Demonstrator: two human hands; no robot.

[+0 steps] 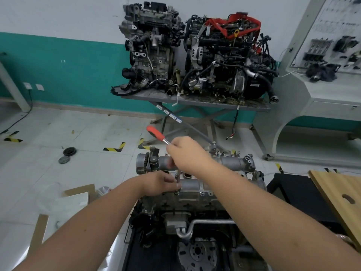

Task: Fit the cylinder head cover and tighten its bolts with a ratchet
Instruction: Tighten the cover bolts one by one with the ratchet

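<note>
Right hand [185,153] grips ratchet [157,134]; left fingers [172,183] pinch extension; pale tiled floor [78,133], teal-banded wall [68,65].

No legible text, brand or number is found in the head view. Small blue-and-white labels [169,114] are seen on a slanted bar beyond the hands, but their print is too small to be read. A white sticker [254,85] on the black engine part far beyond the right hand is blurred. Markings on the display board [330,22] far right are not resolved.
</note>
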